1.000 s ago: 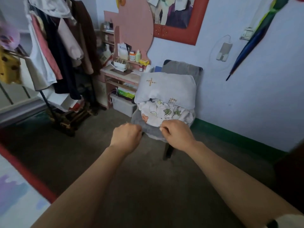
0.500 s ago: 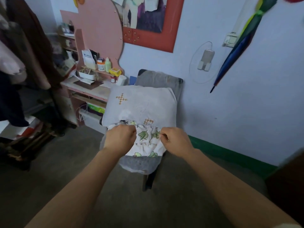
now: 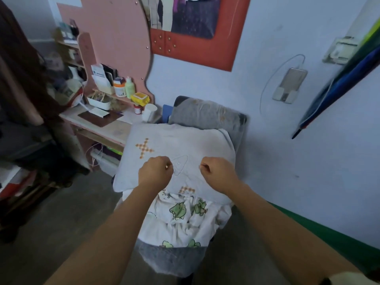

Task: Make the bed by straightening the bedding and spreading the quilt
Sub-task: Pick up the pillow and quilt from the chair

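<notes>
**Both hands over pillow stacked on chair, centre frame**

Left hand [image 3: 155, 173] and right hand [image 3: 218, 174] have their fingers curled into loose fists, side by side with a gap between them, over the lower half of the pale grey pillow [image 3: 185, 145]. I cannot tell whether either hand pinches the fabric or only hovers.

The pillow has an orange checked cross at upper left. It lies flat on top of a crumpled white frog-print quilt [image 3: 185, 221]. Its near edge overhangs the quilt, and its left corner sticks out past the chair [image 3: 205, 114].

The quilt is bunched on the seat, and its lower edge droops to the front rim of the grey seat cover [image 3: 170, 258].

The chair back is against the blue wall [image 3: 287, 151]. A pink dressing table [image 3: 107, 128] is just beside the chair on the left, its corner close to the pillow's left edge. Hanging clothes [image 3: 20, 79] crowd the far left.

Bare grey floor [image 3: 51, 233] is open at lower left and in front of the chair. A narrower strip of floor lies at right, between the chair and the green skirting [image 3: 329, 233]. A folded umbrella [image 3: 339, 83] hangs at upper right.
</notes>
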{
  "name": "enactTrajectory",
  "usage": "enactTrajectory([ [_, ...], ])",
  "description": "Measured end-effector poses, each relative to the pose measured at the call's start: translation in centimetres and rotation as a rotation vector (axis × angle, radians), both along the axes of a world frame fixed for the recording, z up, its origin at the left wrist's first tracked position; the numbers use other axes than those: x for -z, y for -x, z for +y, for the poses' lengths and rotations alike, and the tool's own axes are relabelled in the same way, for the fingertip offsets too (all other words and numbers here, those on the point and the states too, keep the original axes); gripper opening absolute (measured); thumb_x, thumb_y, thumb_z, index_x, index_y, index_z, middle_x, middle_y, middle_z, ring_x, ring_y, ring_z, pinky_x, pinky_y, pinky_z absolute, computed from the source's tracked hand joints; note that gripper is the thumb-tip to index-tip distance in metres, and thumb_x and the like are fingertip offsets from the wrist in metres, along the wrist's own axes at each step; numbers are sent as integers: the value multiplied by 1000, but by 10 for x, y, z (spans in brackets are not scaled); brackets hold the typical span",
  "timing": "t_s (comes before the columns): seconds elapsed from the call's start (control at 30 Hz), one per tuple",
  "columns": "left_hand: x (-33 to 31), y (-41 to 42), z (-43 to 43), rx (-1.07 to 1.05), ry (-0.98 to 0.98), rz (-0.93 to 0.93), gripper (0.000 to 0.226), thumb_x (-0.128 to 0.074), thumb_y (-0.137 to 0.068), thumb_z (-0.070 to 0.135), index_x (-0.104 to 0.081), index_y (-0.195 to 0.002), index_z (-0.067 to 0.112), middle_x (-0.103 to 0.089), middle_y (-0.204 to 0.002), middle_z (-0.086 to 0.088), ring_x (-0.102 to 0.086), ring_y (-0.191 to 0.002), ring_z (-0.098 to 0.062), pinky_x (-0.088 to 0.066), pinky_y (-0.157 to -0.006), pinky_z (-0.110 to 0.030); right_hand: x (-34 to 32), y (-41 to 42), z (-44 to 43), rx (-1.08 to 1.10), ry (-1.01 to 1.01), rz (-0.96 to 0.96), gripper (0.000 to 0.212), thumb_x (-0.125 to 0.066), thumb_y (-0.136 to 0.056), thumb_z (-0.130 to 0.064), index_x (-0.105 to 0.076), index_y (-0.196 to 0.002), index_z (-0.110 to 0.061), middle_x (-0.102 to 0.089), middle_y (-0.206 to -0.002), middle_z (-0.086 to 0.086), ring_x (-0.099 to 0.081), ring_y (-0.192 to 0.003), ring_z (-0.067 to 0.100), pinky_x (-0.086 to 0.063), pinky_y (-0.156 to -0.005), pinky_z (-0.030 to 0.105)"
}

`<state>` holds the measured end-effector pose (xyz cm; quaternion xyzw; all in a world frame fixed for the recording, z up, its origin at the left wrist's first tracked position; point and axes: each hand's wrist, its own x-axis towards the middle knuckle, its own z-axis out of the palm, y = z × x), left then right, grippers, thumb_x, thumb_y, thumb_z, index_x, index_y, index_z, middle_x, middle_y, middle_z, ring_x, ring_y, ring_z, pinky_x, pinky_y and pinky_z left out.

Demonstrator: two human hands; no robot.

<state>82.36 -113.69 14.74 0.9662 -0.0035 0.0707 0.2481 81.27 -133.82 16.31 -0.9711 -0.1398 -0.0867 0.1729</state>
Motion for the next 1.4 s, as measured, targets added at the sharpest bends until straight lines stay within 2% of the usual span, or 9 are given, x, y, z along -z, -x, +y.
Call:
enactTrajectory([
  [0.13, 29, -64, -15, -131, 221, 120, 17, -54, -90, 26, -69, -91, 20, -68, -85, -2, -62, -78, -24, -50, -66, -30, 21, -80, -12, -32, -14, 32, 25, -47, -94, -21, -48, -70, -14, -56, -68, 4, -52, -65, 23, -41, -58, 37],
  [0.23, 63, -112, -27, -272, 438, 233, 25, -58, -90, 24, -65, -112, 15, -67, -103, -6, -61, -95, -25, -50, -80, -32, 45, -154, -20, -69, -14, 67, 25, -48, -93, -20, -46, -68, -17, -53, -68, 1, -49, -65, 21, -33, -55, 31],
  [0.4, 124, -191, -50, -609, 731, 425, 74, -61, -90, 28, -21, -149, 8, -30, -149, -20, -36, -133, -35, -35, -106, -41, 87, -290, -28, -131, 17, 118, 16, -50, -93, -23, -62, -98, -13, -65, -96, 5, -59, -91, 25, -43, -71, 31],
  [0.6, 185, -252, -80, -1069, 727, 649, 92, -61, -88, 38, 2, -152, 19, 5, -156, -19, -8, -142, -41, -19, -115, -52, 136, -410, -32, -192, 194, 235, 72, -56, -90, -46, -29, -147, -12, -29, -153, 15, -28, -140, 29, -25, -113, 40],
  [0.8, 214, -274, -92, -1324, 718, 583, 103, -74, -69, 48, -5, -145, 44, 28, -154, -7, 21, -140, -43, -10, -108, -67, 161, -455, -22, -208, 301, 470, 112, -55, -67, -81, 4, -151, -35, -9, -160, 10, -18, -144, 32, -18, -114, 55],
  [0.9, 223, -262, -88, -1309, 824, 591, 116, -80, -63, 52, 6, -141, 51, 23, -154, -14, 1, -140, -51, -22, -106, -67, 167, -458, -21, -223, 293, 582, 121, -59, -61, -84, 14, -148, -42, -16, -157, 12, -29, -139, 36, -28, -110, 53],
  [1.03, 232, -240, -80, -1224, 960, 572, 116, -78, -70, 46, 15, -139, 55, -20, -147, -26, -43, -119, -49, -47, -93, -53, 170, -448, -20, -259, 195, 585, 117, -73, -69, -62, 6, -151, -34, -27, -155, 7, -38, -135, 33, -34, -108, 45],
  [1.3, 183, -190, -65, -1175, 1004, 151, 82, -66, -87, 17, -17, -151, 33, -39, -147, -6, -50, -120, -29, -39, -90, -28, 123, -381, -3, -347, -35, 327, 70, -69, -83, -38, -35, -143, -25, -57, -129, 4, -56, -114, 28, -45, -94, 36],
  [1.4, 150, -156, -45, -1159, 962, 52, 78, -65, -87, 15, -22, -150, 32, -39, -147, -2, -55, -94, -15, -36, -81, -24, 100, -348, 7, -354, -155, 305, 61, -70, -80, -38, -45, -134, -23, -63, -117, 4, -60, -105, 27, -50, -90, 40],
])
